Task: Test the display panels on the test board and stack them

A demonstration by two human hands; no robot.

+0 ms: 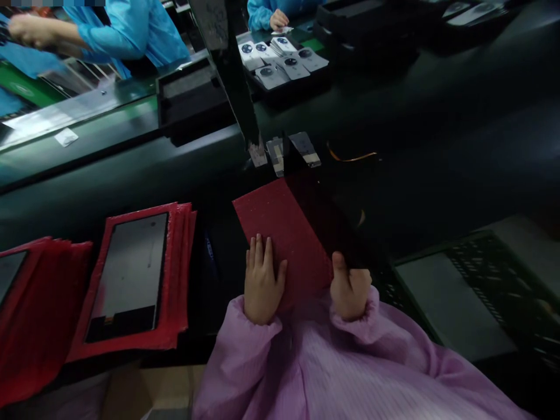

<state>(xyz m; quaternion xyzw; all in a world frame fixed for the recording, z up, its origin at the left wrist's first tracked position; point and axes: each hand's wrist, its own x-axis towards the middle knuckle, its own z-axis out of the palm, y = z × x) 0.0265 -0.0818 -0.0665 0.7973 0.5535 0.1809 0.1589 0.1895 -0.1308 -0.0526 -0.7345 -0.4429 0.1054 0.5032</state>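
A red bubble-wrap pouch [280, 227] lies in front of me on the dark work surface, with a dark flat panel [324, 216] sticking out along its right side. My left hand [261, 281] lies flat on the pouch's near end, fingers stretched out together. My right hand [350, 287] is closed on the near edge of the panel, thumb on top. Both my sleeves are pink.
To the left are stacks of red pouches [175, 262] with a dark screen panel [129, 274] on top. A green crate [472, 291] sits at right. Across the conveyor, people in blue sleeves [131, 29] work near trays of phone parts [280, 58].
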